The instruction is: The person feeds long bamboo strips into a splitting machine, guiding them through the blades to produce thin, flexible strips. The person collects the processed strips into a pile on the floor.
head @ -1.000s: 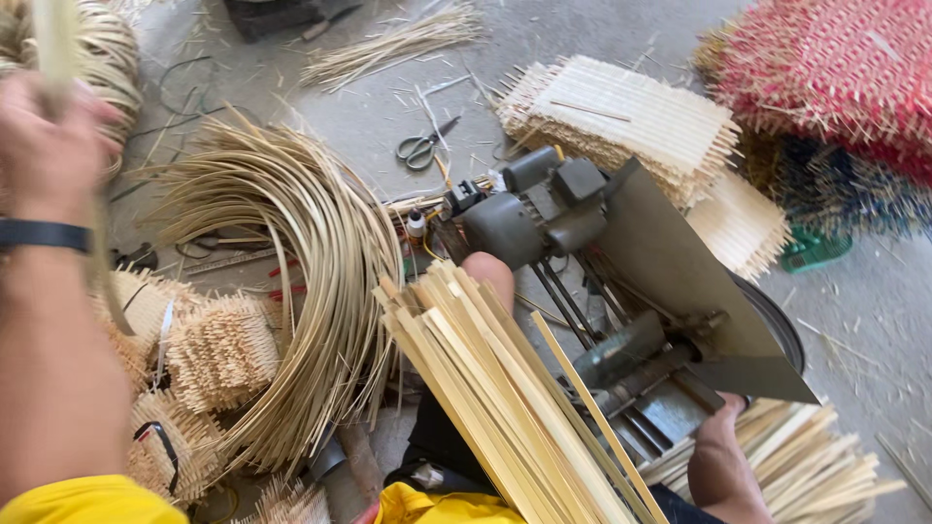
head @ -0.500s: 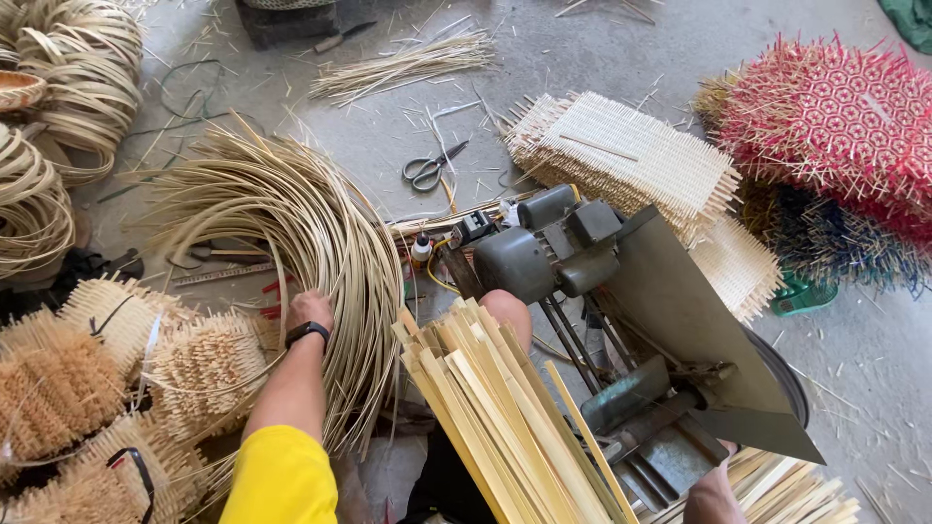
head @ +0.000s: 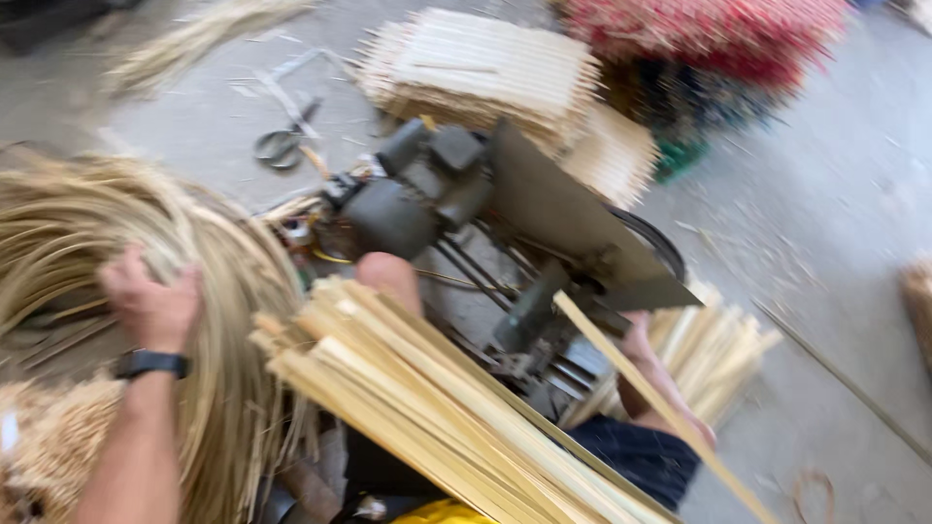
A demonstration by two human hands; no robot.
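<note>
Bamboo everywhere, frame blurred w/ head motion. Left hand lay palm-down on a big coil of thin pale strips, fingers spread and curled over the strands, pressing on the coil rather than clamped round it; a black wristband sat just behind the hand on the wrist. Coil ran under the hand and arced away to both sides of it, down toward the person's body. Just right of that hand, a thick bundle of flat bamboo slats lay across the lap, angled, w/ a bare knee poking up at its far end. Beyond the knee stood a dark grey motor-driven machine w/ a slanted metal plate. Right hand was low beside the machine's near side, partly hidden behind one long slat crossing in front of it; can't tell if its fingers were closed or apart, or what they touched. Past the right hand, a heap of short cut slats on the concrete floor. Further off from the left hand: scissors on the floor. Behind the machine, stacked pale woven mats, and a red woven piece at the top edge.
</note>
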